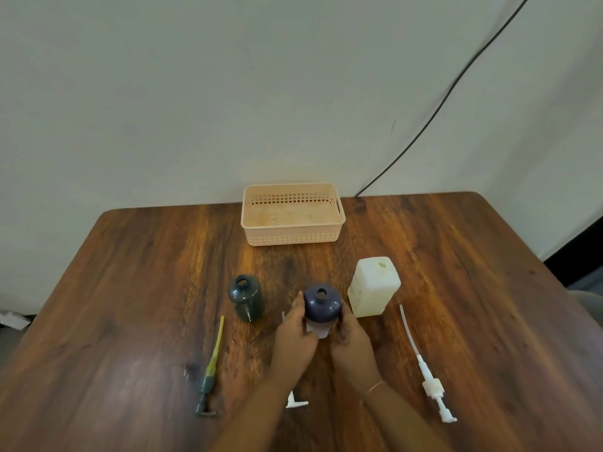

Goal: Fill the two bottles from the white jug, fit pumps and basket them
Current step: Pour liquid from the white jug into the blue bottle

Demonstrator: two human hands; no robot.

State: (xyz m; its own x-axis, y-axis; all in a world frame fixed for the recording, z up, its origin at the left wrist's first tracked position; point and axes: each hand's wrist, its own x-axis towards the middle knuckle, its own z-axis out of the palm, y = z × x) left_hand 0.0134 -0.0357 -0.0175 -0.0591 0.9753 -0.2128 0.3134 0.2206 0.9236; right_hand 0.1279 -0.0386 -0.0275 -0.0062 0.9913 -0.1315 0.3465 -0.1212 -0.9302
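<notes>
Both hands grasp the dark blue bottle (pixel 322 306) at table centre: left hand (pixel 295 334) and right hand (pixel 350 337) wrapped round its sides, neck open, upright. White jug (pixel 373 286) stands just beside at 2 o'clock, green bottle (pixel 245 296) at 9. Judgement: keep btl upright w/ left, free right for jug, pour slowly into the narrow neck. Basket (pixel 292 213) at 12, empty.

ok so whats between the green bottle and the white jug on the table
In the head view, the dark blue bottle stands between the green bottle and the white jug, gripped by the left hand and the right hand.
</notes>
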